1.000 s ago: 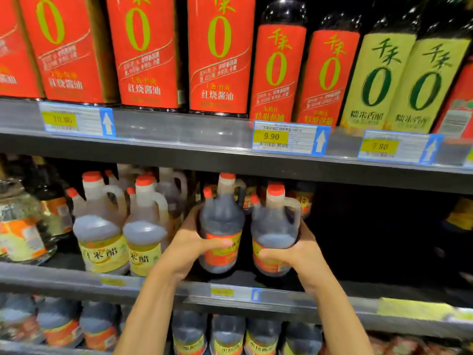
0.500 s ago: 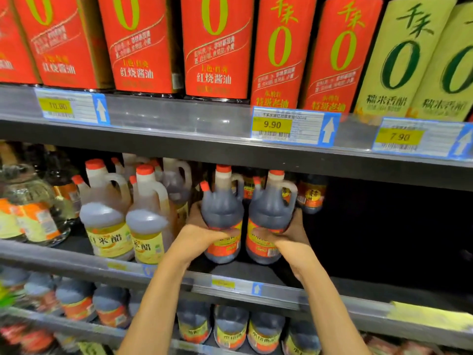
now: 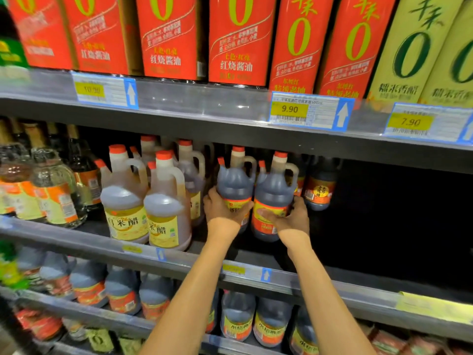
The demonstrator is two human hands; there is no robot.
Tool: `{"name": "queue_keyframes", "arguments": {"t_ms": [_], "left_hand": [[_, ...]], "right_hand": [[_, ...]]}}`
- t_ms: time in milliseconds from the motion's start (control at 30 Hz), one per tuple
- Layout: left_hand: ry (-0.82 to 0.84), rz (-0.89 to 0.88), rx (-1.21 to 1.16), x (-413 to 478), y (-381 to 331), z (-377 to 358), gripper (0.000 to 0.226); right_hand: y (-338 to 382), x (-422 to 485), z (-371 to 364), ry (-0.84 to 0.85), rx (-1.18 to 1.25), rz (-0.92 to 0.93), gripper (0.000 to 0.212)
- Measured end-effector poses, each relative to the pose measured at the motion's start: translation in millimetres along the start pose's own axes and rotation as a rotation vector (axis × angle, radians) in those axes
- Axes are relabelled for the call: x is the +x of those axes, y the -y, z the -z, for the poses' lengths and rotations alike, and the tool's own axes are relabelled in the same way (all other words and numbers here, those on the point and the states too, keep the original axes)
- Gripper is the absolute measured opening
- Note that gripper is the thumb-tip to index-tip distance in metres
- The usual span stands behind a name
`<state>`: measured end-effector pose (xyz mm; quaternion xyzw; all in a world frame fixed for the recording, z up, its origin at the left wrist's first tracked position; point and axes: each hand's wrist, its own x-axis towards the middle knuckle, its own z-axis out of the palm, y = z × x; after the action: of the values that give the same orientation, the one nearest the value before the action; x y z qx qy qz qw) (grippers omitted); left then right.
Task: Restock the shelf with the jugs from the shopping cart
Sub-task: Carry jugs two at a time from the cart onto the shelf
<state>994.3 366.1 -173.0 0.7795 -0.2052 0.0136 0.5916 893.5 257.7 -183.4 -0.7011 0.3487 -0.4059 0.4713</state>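
Observation:
Two dark vinegar jugs with red caps and orange labels stand side by side on the middle shelf [image 3: 256, 275]. My left hand [image 3: 222, 207] grips the left dark jug [image 3: 234, 183] around its lower body. The right dark jug [image 3: 273, 190] is held at its label by my right hand [image 3: 289, 217]. Both jugs are upright and well inside the shelf. Whether their bases touch the shelf board is hidden by my hands. Another dark jug [image 3: 320, 188] stands further back to the right. No shopping cart is in view.
Pale vinegar jugs [image 3: 166, 206] with yellow labels stand just left of my hands. Clear glass bottles [image 3: 51, 190] fill the far left. To the right of the jugs the shelf bay [image 3: 396, 221] is dark and open. Red cartons [image 3: 238, 39] line the upper shelf; more dark jugs [image 3: 238, 319] sit below.
Both hands have pushed the two dark jugs deeper into the shelf and slightly upward in the view. The camera has moved closer and shifted right.

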Motion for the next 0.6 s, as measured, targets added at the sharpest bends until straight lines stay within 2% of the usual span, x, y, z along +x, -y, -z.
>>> {"name": "queue_keyframes", "arguments": {"t_ms": [67, 200, 267, 400, 600], "left_hand": [[-0.067, 0.007, 0.028, 2, -2, -7, 0.088], [-0.129, -0.031, 0.101, 13, 1, -14, 0.086], [-0.147, -0.019, 0.077, 19, 0, -15, 0.085], [-0.187, -0.043, 0.011, 23, -4, -18, 0.065], [-0.228, -0.061, 0.019, 31, -7, -32, 0.068]], "right_hand": [[1, 5, -6, -0.022, -0.018, 0.016, 0.099], [6, 11, -11, -0.042, -0.037, 0.001, 0.076], [5, 15, -16, -0.068, -0.039, 0.025, 0.073], [4, 23, -27, -0.111, 0.001, 0.044, 0.072], [-1, 47, -39, -0.080, -0.012, 0.057, 0.060]]}}
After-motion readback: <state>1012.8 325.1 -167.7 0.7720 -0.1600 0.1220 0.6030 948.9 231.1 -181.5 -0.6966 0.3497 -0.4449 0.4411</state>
